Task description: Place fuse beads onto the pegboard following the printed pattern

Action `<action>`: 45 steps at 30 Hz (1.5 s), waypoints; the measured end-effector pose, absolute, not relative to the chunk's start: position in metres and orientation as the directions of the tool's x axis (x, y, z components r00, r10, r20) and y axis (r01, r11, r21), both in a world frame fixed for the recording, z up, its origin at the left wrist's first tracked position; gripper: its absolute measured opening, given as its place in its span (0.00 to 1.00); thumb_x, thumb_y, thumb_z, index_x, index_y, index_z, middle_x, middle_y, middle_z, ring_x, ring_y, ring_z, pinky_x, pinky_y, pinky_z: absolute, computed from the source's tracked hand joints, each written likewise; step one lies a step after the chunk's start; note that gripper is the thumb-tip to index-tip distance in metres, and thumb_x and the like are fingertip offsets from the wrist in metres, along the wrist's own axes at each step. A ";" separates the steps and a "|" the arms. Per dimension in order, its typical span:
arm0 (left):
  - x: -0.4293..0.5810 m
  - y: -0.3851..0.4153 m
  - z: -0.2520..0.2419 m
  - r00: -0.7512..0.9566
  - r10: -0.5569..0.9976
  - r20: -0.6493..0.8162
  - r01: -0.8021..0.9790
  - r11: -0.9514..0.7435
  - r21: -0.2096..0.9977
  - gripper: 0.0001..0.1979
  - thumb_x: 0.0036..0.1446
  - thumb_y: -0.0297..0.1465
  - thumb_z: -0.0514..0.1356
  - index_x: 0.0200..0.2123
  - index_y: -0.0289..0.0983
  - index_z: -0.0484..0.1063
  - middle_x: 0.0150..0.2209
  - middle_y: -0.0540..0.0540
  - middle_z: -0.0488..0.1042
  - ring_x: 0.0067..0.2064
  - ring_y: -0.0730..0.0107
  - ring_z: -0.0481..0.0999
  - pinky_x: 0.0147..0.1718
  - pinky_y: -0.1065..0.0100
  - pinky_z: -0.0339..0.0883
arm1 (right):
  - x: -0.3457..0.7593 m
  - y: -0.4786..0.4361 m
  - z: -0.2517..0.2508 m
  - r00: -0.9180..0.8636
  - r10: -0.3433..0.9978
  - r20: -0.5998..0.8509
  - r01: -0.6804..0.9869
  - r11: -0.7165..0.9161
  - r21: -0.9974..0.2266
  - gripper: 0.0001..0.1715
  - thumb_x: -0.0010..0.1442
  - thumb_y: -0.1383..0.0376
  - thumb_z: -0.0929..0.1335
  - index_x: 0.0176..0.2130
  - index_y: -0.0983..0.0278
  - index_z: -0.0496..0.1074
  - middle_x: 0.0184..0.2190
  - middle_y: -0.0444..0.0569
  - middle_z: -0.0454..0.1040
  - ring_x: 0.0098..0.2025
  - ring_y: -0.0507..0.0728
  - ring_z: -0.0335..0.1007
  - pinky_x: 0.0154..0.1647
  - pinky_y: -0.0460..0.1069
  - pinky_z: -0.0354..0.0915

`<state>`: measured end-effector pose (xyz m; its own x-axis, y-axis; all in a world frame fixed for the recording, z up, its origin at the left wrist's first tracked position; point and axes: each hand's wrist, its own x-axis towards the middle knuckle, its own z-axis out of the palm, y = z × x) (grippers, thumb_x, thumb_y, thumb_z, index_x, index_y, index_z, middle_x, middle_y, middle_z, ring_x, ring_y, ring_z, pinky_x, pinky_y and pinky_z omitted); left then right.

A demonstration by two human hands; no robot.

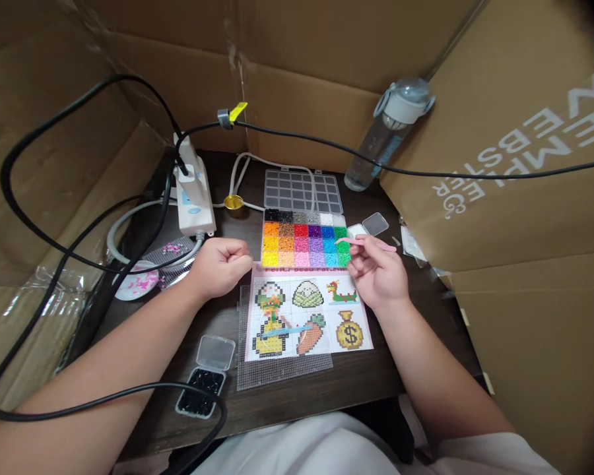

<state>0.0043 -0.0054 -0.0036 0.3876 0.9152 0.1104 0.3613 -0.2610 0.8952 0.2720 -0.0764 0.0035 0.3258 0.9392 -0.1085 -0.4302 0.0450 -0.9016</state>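
Note:
My right hand is closed around pink tweezers, whose tips point left over the blue and green cells of the bead box. That box lies open and holds small beads sorted by colour. My left hand rests as a loose fist left of the box, with nothing visible in it. Between my forearms lies a printed pattern sheet with pixel pictures, among them a dragon boat, a carrot and a money bag. Under it sticks out a clear pegboard. Some beads seem to lie on the sheet's left half.
A small box of black beads stands open near the front. At left are a white dish with pink beads and a power strip. A water bottle stands behind. Black cables cross overhead; cardboard walls surround the table.

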 end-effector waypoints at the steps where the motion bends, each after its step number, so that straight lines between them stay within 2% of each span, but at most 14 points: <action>1: 0.005 -0.005 -0.003 0.381 0.918 0.114 0.372 -0.265 0.889 0.19 0.46 0.28 0.55 0.16 0.38 0.43 0.17 0.55 0.46 0.21 0.80 0.47 0.20 0.72 0.43 | 0.269 -0.075 0.005 0.336 0.936 -0.103 -0.405 0.045 -0.913 0.08 0.52 0.61 0.72 0.33 0.63 0.75 0.24 0.43 0.73 0.18 0.46 0.60 0.16 0.44 0.58; 4: 0.005 -0.005 0.000 0.353 0.927 0.129 0.421 -0.280 0.863 0.22 0.49 0.32 0.57 0.16 0.38 0.44 0.17 0.56 0.45 0.21 0.81 0.46 0.20 0.72 0.42 | 0.260 -0.068 0.017 0.330 0.942 -0.062 -0.331 0.054 -0.942 0.11 0.51 0.61 0.73 0.36 0.64 0.75 0.26 0.46 0.77 0.20 0.48 0.65 0.19 0.45 0.64; 10: 0.002 -0.006 -0.003 0.343 0.933 0.106 0.396 -0.246 0.885 0.25 0.53 0.37 0.59 0.16 0.38 0.45 0.15 0.57 0.47 0.20 0.81 0.48 0.19 0.73 0.43 | 0.248 -0.050 0.045 0.264 0.963 0.059 -0.233 0.123 -0.965 0.08 0.52 0.63 0.72 0.35 0.62 0.76 0.28 0.46 0.79 0.22 0.48 0.67 0.22 0.46 0.68; 15: 0.001 -0.005 -0.005 0.352 0.933 0.080 0.328 -0.203 0.922 0.26 0.56 0.41 0.58 0.15 0.38 0.49 0.15 0.56 0.50 0.19 0.80 0.50 0.19 0.72 0.45 | 0.236 -0.051 0.025 0.387 0.922 0.001 -0.260 0.111 -0.959 0.09 0.51 0.63 0.72 0.35 0.63 0.76 0.28 0.46 0.79 0.20 0.48 0.65 0.20 0.46 0.65; 19: -0.002 -0.004 -0.011 0.381 0.923 0.056 0.224 -0.151 0.963 0.28 0.59 0.46 0.54 0.14 0.37 0.52 0.15 0.54 0.51 0.20 0.79 0.50 0.21 0.70 0.46 | 0.234 -0.054 0.005 0.453 0.891 0.035 -0.178 0.129 -0.976 0.11 0.53 0.61 0.72 0.36 0.64 0.76 0.26 0.47 0.78 0.20 0.48 0.65 0.19 0.46 0.64; 23: -0.006 -0.003 -0.018 0.415 0.908 0.055 0.136 -0.122 0.983 0.29 0.61 0.50 0.48 0.15 0.38 0.51 0.16 0.54 0.50 0.20 0.78 0.51 0.21 0.68 0.47 | 0.227 -0.056 -0.003 0.355 0.928 0.114 -0.018 0.129 -0.991 0.12 0.55 0.60 0.71 0.39 0.63 0.77 0.25 0.46 0.78 0.21 0.50 0.68 0.21 0.47 0.68; 25: -0.006 -0.002 -0.020 0.437 0.898 0.059 0.121 -0.123 0.985 0.29 0.62 0.50 0.46 0.16 0.38 0.51 0.16 0.53 0.50 0.20 0.77 0.50 0.21 0.68 0.47 | 0.221 -0.059 -0.006 0.270 0.950 0.153 0.076 0.138 -0.988 0.12 0.56 0.61 0.71 0.41 0.62 0.78 0.31 0.49 0.80 0.25 0.52 0.73 0.25 0.49 0.73; 27: -0.006 -0.002 -0.019 0.442 0.895 0.059 0.133 -0.130 0.983 0.29 0.62 0.51 0.46 0.16 0.38 0.50 0.16 0.54 0.49 0.20 0.77 0.50 0.21 0.68 0.46 | 0.214 -0.060 -0.009 0.200 0.946 0.254 0.177 0.220 -0.959 0.11 0.57 0.62 0.71 0.41 0.61 0.78 0.36 0.51 0.81 0.33 0.55 0.77 0.34 0.53 0.76; 29: -0.005 -0.003 -0.017 0.427 0.903 0.058 0.168 -0.142 0.976 0.29 0.62 0.51 0.47 0.15 0.38 0.50 0.16 0.54 0.49 0.20 0.78 0.49 0.21 0.68 0.46 | 0.209 -0.059 -0.012 0.139 0.917 0.373 0.272 0.327 -0.905 0.10 0.58 0.65 0.70 0.41 0.60 0.79 0.39 0.52 0.80 0.40 0.56 0.77 0.41 0.55 0.76; 32: -0.003 -0.003 -0.014 0.415 0.907 0.067 0.203 -0.165 0.965 0.29 0.62 0.50 0.48 0.15 0.38 0.50 0.16 0.54 0.50 0.20 0.78 0.50 0.21 0.68 0.46 | 0.203 -0.055 -0.012 0.079 0.881 0.466 0.351 0.413 -0.841 0.09 0.59 0.67 0.69 0.41 0.59 0.79 0.40 0.52 0.79 0.44 0.57 0.76 0.43 0.55 0.75; 39: -0.002 -0.005 -0.011 0.422 0.904 0.071 0.210 -0.173 0.962 0.29 0.62 0.48 0.48 0.15 0.38 0.51 0.15 0.53 0.52 0.20 0.77 0.51 0.21 0.68 0.47 | 0.195 -0.049 -0.011 0.112 0.882 0.458 0.403 0.381 -0.832 0.08 0.59 0.67 0.69 0.37 0.60 0.80 0.36 0.52 0.81 0.38 0.57 0.78 0.40 0.56 0.76; 45: 0.000 -0.005 -0.010 0.434 0.897 0.079 0.130 -0.149 0.980 0.28 0.63 0.47 0.48 0.15 0.38 0.50 0.15 0.54 0.51 0.20 0.78 0.49 0.21 0.68 0.46 | 0.195 -0.049 -0.015 0.142 0.891 0.431 0.383 0.352 -0.854 0.07 0.57 0.66 0.70 0.35 0.59 0.80 0.33 0.50 0.82 0.35 0.57 0.79 0.38 0.55 0.77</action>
<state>-0.0003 -0.0050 -0.0099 0.4344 0.8973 0.0786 0.1298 -0.1487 0.9803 0.1949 -0.0485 -0.0153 0.1425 0.8913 0.4305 0.3826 0.3516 -0.8544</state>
